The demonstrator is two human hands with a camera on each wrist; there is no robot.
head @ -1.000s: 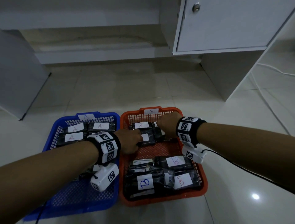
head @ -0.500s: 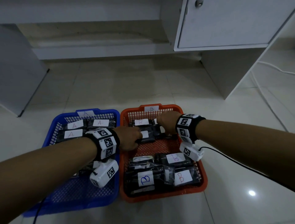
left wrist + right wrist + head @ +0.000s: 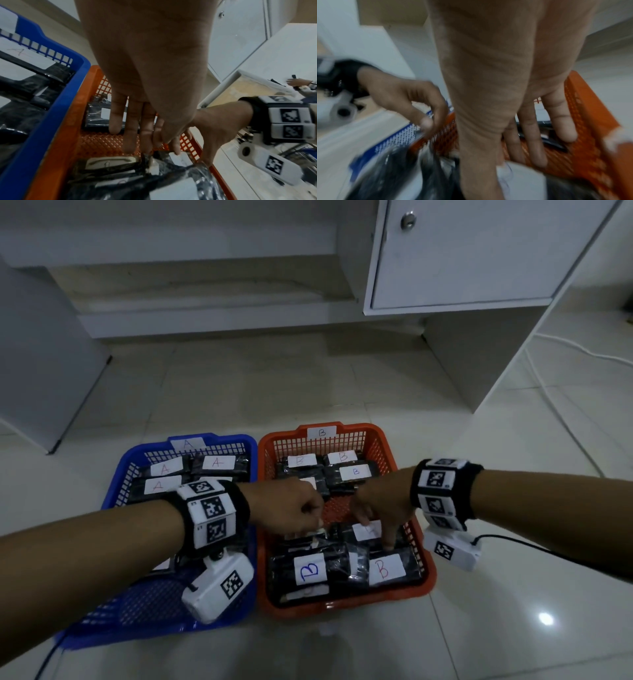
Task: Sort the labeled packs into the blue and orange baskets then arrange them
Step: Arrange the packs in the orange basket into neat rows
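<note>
- Head view: we count two baskets, blue basket under our left forearm, orange basket under both hands. Three A packs show, five B packs.
- Left wrist view: left hand pinches a pack's wrapper.
- Right wrist view: blurred; right hand, fingers extended, presses a labelled pack.
</note>
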